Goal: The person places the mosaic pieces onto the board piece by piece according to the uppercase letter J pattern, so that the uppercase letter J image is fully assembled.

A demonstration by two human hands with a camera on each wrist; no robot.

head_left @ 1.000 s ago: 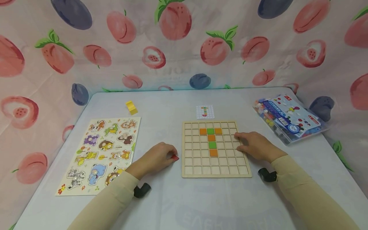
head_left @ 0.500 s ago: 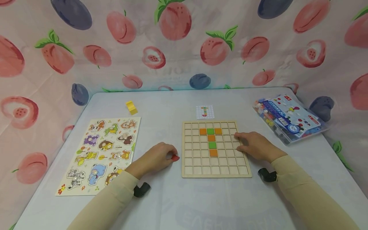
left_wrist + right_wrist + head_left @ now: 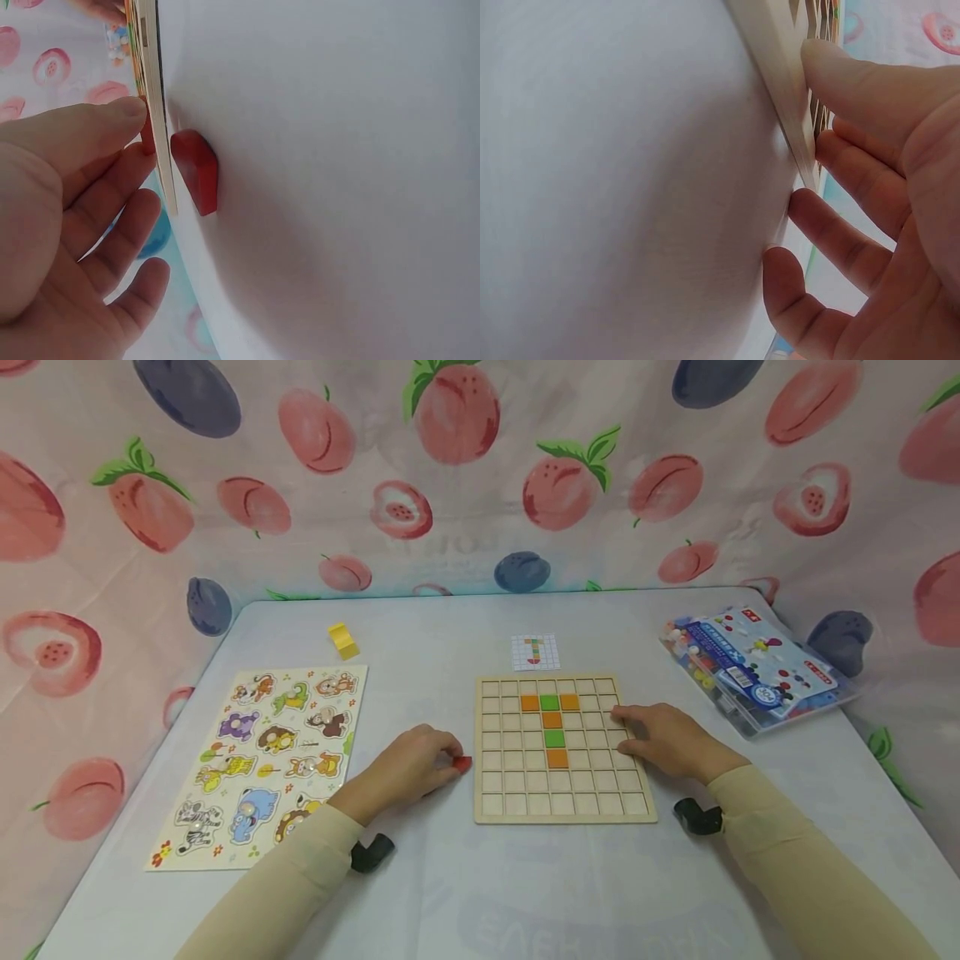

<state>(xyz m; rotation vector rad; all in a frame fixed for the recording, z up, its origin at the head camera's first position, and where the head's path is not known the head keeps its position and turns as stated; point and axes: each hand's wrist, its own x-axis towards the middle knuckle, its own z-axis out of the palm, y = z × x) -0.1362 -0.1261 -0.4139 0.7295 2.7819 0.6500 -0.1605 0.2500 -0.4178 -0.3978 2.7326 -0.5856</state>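
From my end, left hand (image 3: 408, 768) has 1 red piece (image 3: 462, 764) pinched between thumb and index finger, other fingers loosely bent. Piece sits just beside the left side of the grid board (image 3: 562, 818); I can't tell from here if they touch. I read the fingertip pinch as a way to keep most of a small part uncovered. Right hand (image 3: 667, 739) grasps nothing: relaxed fingers rest on the board's right edge, I'd guess to steady it. 6 tiles make a T on the board, 4 orange (image 3: 557, 759) and 2 green (image 3: 554, 739). Behind it lies 1 card (image 3: 536, 652) with a similar T plus red at its foot, probably put there for easy looking.

A 2nd red piece (image 3: 198, 171) lies on the table (image 3: 427, 893), near the board and under the left hand, which I think blocks it from the head view. Left sleeve (image 3: 273, 877) covers a corner of the animal puzzle (image 3: 258, 745). Yellow blocks (image 3: 343, 642) sit past that puzzle; the plastic case (image 3: 757, 668) is back right, well apart from the board. I see nothing standing between pinched piece and board.
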